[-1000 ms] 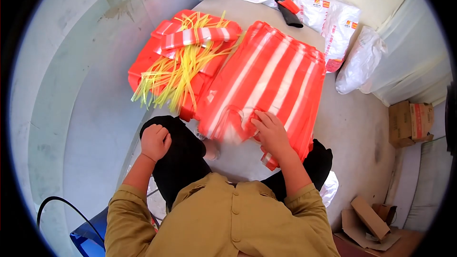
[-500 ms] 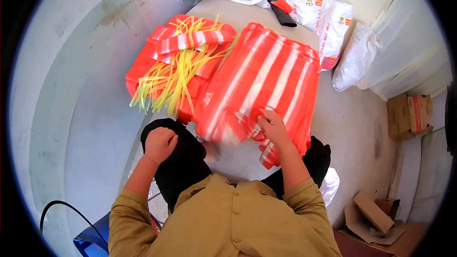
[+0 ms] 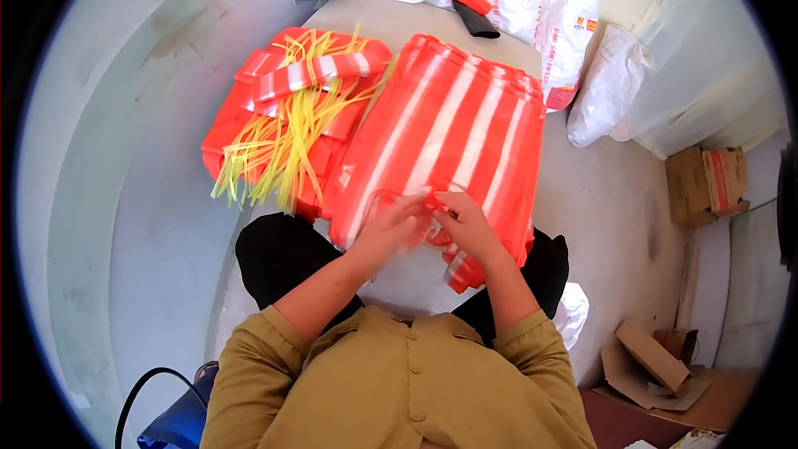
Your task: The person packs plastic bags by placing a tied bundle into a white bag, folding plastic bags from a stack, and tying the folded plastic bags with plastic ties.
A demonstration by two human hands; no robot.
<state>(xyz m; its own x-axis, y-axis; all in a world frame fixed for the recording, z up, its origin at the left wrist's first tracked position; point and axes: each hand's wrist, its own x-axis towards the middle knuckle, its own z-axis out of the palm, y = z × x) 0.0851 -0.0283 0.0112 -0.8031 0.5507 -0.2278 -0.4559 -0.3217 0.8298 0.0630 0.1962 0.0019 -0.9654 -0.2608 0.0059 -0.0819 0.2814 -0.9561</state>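
A thick stack of red-and-white striped plastic bags [image 3: 449,116] lies in front of my knees. Over its near edge, my right hand [image 3: 464,223] pinches the crumpled red edge of a striped plastic bag between thumb and fingers. My left hand [image 3: 386,233] reaches in just beside it, over the near left part of the stack. Its fingers point toward the right hand and are blurred, so their grip does not show. Below the right hand, a folded striped end [image 3: 462,273] hangs off the stack.
Left of the stack sits a pile of folded red plastic bags [image 3: 223,141] topped with yellow ties [image 3: 291,145]. A dark roll with red [image 3: 475,15] and white sacks [image 3: 569,46] lie at the back. Cardboard boxes [image 3: 706,187] stand at the right.
My left hand has left my left knee and come across to the right, beside my right hand. The right hand keeps its hold on the bag. The view has shifted slightly.
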